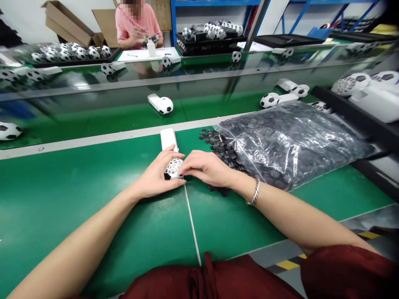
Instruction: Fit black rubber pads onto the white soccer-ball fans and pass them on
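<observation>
A white device with a long flat body and a soccer-ball-shaped head (173, 167) lies on the green work surface in front of me. My left hand (156, 172) is wrapped around that ball head from the left, thumb at the near side and fingers at the far side. The head has a white lattice, with a black patch at its lower left. On its right side, my right hand (207, 166) is closed in a pinch, a small dark piece just showing at the fingertips. Loose small black pieces (222, 145) are heaped beside my right hand.
A clear plastic bag (299, 141) full of black pieces lies to the right. Beyond a pale rail runs a green conveyor (124, 114) carrying several ball-headed devices. A black rack (368, 120) stands at right. Across the line sits a person in pink (139, 25) near loaded trays.
</observation>
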Motion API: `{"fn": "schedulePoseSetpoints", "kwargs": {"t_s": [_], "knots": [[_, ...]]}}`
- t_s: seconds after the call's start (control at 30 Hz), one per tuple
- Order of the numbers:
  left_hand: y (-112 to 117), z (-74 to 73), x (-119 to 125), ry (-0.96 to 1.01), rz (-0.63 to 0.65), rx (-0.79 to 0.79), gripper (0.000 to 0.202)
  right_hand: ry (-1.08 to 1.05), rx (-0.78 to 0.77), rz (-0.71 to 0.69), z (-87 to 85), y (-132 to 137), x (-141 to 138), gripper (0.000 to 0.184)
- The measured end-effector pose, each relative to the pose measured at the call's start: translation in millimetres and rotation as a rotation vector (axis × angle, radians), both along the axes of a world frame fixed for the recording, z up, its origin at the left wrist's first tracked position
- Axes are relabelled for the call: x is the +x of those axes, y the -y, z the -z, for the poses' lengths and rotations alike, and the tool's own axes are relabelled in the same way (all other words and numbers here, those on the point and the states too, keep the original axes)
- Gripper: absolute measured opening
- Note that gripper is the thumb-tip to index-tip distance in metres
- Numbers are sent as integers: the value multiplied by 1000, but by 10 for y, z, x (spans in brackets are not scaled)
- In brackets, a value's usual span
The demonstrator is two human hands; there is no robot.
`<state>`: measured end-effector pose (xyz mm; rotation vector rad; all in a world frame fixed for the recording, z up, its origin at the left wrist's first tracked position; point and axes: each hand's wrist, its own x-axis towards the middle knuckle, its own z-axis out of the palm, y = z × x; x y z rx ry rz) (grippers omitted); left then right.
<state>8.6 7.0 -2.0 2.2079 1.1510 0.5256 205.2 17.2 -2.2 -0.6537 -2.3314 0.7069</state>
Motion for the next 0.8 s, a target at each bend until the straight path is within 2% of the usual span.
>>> {"fn": "schedulePoseSetpoints", "kwargs": {"t_s": [0.13,0.33,0.5,0.57,0.7,0.8], "knots": [[13,11,24,22,-34,9,47,-49,-19,64,40,-20,-51,3],[19,23,65,56,-44,48,40,-188,-346,125,134,-71,-99,20],[14,9,63,49,-24,33,40,-60,-481,157,138,-144,-66,23],[14,8,60,36,-20,19,42,69,-391,254,81,-283,3,21],[14,9,51,34,-26,10,44,515,24,625,-31,-668,190,13],[11,17,44,34,-24,2,44,656,87,649,-19,-843,254,16]]}}
